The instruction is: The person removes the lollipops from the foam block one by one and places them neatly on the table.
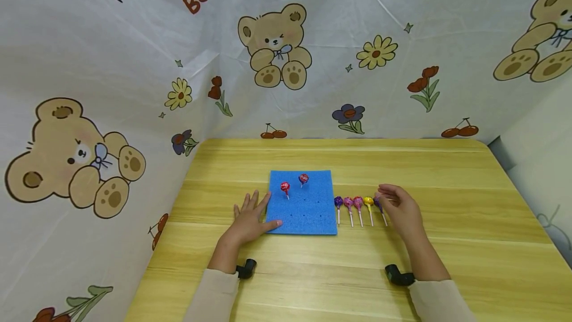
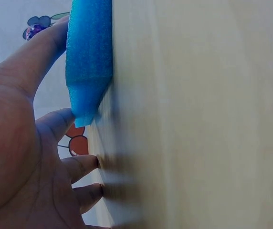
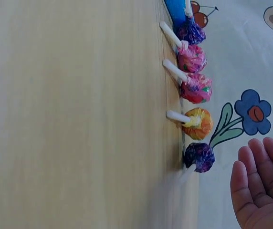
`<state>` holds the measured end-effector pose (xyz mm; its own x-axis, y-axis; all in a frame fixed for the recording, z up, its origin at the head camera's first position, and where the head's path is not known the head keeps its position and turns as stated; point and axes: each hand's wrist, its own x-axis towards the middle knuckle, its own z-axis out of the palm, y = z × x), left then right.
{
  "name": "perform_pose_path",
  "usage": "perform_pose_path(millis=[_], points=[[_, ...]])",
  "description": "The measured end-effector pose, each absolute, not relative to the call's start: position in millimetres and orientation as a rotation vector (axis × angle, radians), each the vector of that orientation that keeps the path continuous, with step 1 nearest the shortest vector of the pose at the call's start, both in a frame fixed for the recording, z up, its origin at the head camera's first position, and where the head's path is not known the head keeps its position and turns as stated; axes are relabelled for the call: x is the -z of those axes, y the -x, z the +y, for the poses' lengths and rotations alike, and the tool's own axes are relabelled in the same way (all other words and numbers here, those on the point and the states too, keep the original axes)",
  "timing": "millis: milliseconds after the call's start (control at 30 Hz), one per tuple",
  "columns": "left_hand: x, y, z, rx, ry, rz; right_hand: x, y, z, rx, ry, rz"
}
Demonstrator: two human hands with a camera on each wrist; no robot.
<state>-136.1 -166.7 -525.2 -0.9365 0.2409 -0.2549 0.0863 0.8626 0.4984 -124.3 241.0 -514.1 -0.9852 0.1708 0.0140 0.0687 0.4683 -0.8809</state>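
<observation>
A blue foam board (image 1: 313,225) lies flat on the table, with a red lollipop (image 1: 285,187) and a darker red-and-purple lollipop (image 1: 304,178) standing in it. My left hand (image 1: 247,223) spreads its fingers at the board's left edge, the thumb resting on the front left corner. To the right of the board, several lollipops lie in a row: purple (image 3: 192,32), two pink (image 3: 196,88), yellow (image 3: 198,125) and a dark purple one (image 3: 199,157) at the right end. Beside that last one hovers my right hand (image 1: 404,212), fingers loosely bent and holding nothing.
Small dark holes dot the board's surface. The wooden table (image 1: 313,282) backs onto a white cloth (image 1: 330,29) printed with bears and flowers, which also hangs along the left side. Each wrist wears a black camera (image 1: 398,276).
</observation>
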Motion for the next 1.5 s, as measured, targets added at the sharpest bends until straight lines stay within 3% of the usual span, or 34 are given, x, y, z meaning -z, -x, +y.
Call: perform_pose_path(millis=[1500], points=[[523,136,-166,-0.718,-0.254,2.728,501,146,124,-1.597,-0.237,-2.707]])
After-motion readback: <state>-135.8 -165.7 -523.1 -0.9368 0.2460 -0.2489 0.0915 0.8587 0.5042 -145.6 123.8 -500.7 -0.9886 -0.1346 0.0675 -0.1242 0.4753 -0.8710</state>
